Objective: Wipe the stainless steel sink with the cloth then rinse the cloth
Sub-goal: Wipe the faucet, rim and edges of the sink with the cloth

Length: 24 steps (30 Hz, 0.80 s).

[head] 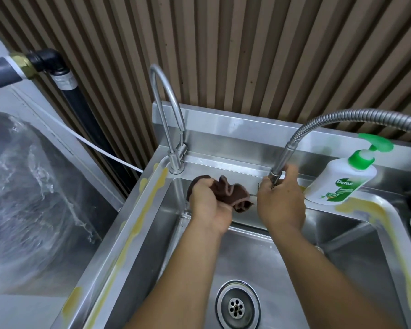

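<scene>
Progress: I judge the wiping done or nearly so, and the rinse about to begin. The cloth (233, 193) is bunched up, not spread flat on the steel, and a hand is on the spout.
Left to do: start the water, wet and squeeze the cloth under it. I see no stream from either tap.
Sink (138, 210): one stainless steel basin with its drain (236, 307) at the front centre. Yellow streaks (152, 186) run along the left and right rims; I cannot tell whether they are dirt or sealant.
Cloth: dark brown, crumpled, held by the back wall of the basin, towards the back left corner.
Left hand (208, 205): fingers curled tightly round the cloth, whose loose end sticks out to the right.
Right hand (280, 203): wrapped round the tip of the flexible hose tap (280, 160) at the back rim, just right of the cloth. It is slightly blurred.
Nearby: a gooseneck tap (173, 129) stands at the back left corner of the rim, and a soap pump bottle (342, 184) on the back right rim.
</scene>
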Each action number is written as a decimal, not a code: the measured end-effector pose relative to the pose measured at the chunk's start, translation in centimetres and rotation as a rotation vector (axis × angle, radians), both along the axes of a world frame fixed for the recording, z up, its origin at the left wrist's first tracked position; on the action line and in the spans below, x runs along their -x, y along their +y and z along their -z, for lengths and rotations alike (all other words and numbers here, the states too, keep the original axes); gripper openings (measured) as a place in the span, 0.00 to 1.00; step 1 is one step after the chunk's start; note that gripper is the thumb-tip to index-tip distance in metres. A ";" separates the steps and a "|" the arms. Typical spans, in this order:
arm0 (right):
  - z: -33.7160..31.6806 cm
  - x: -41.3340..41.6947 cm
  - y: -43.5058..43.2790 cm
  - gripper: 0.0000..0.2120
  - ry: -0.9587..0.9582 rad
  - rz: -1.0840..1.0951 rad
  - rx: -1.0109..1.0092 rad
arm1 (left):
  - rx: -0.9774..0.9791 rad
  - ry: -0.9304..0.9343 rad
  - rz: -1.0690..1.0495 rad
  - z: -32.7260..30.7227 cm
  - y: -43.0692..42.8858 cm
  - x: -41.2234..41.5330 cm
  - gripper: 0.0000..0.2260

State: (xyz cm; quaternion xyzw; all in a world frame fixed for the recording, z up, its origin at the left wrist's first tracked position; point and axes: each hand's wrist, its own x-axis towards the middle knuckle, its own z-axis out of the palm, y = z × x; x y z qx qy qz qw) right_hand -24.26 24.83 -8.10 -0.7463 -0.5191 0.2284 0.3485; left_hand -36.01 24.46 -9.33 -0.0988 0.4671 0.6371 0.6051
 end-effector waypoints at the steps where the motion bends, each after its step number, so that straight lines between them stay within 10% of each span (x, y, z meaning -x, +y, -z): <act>1: -0.1 0.0 0.0 0.07 0.000 -0.001 0.004 | 0.022 0.011 0.005 0.3 -0.2 0.2 0.10; 7: -0.1 0.0 0.1 0.07 0.001 0.001 0.020 | 0.218 0.109 0.268 3.2 -0.8 -0.1 0.08; 24: 0.0 0.1 0.1 0.07 -0.015 0.015 0.019 | 0.058 0.357 -0.042 0.7 0.8 3.2 0.09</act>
